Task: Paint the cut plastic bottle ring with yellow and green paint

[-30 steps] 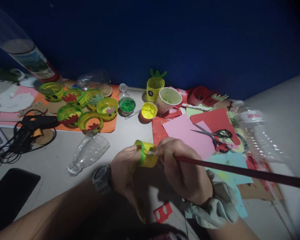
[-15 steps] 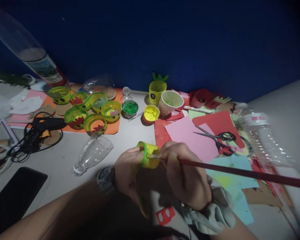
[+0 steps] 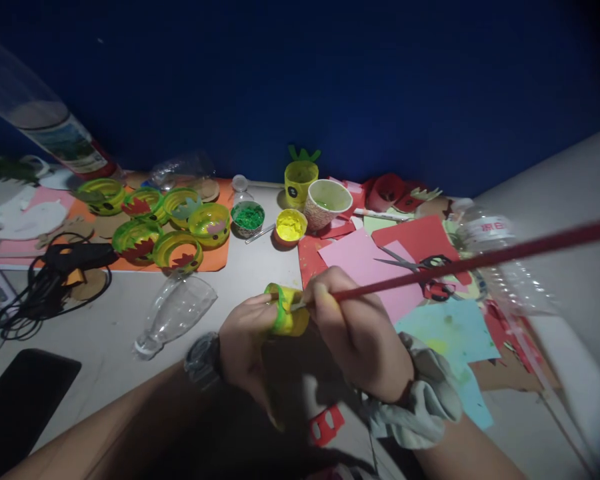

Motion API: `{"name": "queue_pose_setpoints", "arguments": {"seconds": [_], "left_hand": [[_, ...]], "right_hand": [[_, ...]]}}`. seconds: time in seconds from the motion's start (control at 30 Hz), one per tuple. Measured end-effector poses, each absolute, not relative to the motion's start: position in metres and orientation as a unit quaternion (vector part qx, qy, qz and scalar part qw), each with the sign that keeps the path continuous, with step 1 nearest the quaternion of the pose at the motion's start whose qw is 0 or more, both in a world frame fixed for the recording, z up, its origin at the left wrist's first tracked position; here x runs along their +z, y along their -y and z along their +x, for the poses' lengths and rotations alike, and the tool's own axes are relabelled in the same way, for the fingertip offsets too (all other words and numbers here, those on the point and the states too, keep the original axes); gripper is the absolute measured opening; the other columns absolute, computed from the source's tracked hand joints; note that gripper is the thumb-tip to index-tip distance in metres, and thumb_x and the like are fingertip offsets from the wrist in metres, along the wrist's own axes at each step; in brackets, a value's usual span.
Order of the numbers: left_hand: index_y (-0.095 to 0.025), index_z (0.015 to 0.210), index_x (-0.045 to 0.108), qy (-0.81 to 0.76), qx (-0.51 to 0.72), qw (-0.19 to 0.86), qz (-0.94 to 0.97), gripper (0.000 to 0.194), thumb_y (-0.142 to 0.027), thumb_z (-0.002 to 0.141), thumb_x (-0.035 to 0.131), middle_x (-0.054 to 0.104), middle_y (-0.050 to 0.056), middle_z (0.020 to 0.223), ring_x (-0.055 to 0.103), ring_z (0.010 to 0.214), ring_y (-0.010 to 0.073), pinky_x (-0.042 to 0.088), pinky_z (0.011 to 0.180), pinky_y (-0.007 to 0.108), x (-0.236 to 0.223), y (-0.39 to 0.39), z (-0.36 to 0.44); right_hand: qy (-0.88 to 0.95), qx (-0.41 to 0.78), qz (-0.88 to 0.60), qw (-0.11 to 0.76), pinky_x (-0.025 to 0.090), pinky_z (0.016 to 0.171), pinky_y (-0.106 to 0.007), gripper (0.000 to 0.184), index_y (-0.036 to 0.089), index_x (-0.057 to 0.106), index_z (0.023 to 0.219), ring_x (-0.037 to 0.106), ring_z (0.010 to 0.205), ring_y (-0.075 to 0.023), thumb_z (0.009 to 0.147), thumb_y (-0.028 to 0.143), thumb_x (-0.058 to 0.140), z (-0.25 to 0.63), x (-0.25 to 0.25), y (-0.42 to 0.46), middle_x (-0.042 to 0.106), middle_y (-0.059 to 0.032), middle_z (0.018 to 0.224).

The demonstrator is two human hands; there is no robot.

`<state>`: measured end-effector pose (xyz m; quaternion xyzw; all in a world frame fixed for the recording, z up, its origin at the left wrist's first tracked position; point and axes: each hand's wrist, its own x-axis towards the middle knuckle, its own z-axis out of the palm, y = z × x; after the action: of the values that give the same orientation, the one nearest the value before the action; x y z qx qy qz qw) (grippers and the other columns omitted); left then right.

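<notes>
My left hand (image 3: 247, 343) grips a small yellow cup (image 3: 296, 321) with a green painted band, tipped on its side. Fingers of this hand reach into or behind the cup, partly hidden. My right hand (image 3: 357, 330) pinches a long red-handled paintbrush (image 3: 430, 275), its tip touching the cup near the green band. Beyond the hands stand a small bowl of yellow paint (image 3: 291, 229), a bowl of green paint (image 3: 249, 219) and a patterned paper cup (image 3: 329, 203) with greenish liquid. A finished-looking yellow cup with green leaves (image 3: 301, 183) stands behind them.
Several yellow-green painted rings (image 3: 180, 248) sit on orange paper at left. A cut clear bottle (image 3: 177, 313), a black phone (image 3: 30, 400) and a corded glue gun (image 3: 75, 257) lie nearer. Scissors (image 3: 433, 264), coloured paper (image 3: 450, 330) and a plastic bottle (image 3: 505, 260) are at right.
The paintbrush handle has swung up at its far end, and green paint shows farther across the cup's yellow side. The whole view has shifted slightly, moving the table things left.
</notes>
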<state>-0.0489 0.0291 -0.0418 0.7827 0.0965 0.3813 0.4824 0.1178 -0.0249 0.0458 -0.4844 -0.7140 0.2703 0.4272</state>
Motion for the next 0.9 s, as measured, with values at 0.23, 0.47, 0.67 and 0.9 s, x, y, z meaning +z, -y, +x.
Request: {"name": "queue_pose_setpoints", "arguments": {"seconds": [0.23,0.47,0.67,0.9], "left_hand": [[-0.015,0.095,0.067,-0.063,0.411,0.485,0.769,0.090,-0.081,0.036,0.072,0.071,0.007,0.088,0.065,0.077,0.0234,0.053,0.075,0.035,-0.033,-0.030,-0.044],[-0.016,0.097,0.067,-0.060,0.405,0.495,0.767,0.090,-0.084,0.038,0.068,0.070,0.008,0.087,0.064,0.076,0.0232,0.051,0.072,0.035,-0.040,-0.029,-0.046],[-0.017,0.091,0.066,-0.093,0.394,0.482,0.777,0.087,-0.087,0.040,0.065,0.069,0.006,0.083,0.063,0.075,0.0215,0.049,0.071,0.033,-0.036,-0.028,-0.048],[-0.015,0.108,0.059,-0.049,0.399,0.400,0.824,0.094,-0.087,0.049,0.060,0.068,0.011,0.101,0.062,0.099,0.0273,0.041,0.096,0.038,-0.036,-0.031,-0.042]], "right_hand": [[0.705,0.281,-0.499,0.417,0.038,0.060,-0.024,0.016,0.017,0.045,0.089,0.047,0.066,-0.0085,0.102,0.015,0.038,0.122,0.048,0.023,0.045,0.0024,0.074],[0.700,0.280,-0.505,0.420,0.038,0.060,-0.025,0.016,0.018,0.046,0.088,0.047,0.065,-0.0102,0.102,0.016,0.037,0.120,0.050,0.024,0.046,0.0014,0.075],[0.699,0.289,-0.509,0.411,0.038,0.058,-0.025,0.018,0.017,0.045,0.084,0.046,0.061,-0.0092,0.100,0.015,0.039,0.120,0.047,0.021,0.048,0.0019,0.072],[0.624,0.260,-0.518,0.525,0.046,0.073,-0.027,0.015,0.020,0.052,0.105,0.055,0.079,-0.0123,0.106,0.021,0.037,0.127,0.057,0.020,0.054,-0.0011,0.091]]}}
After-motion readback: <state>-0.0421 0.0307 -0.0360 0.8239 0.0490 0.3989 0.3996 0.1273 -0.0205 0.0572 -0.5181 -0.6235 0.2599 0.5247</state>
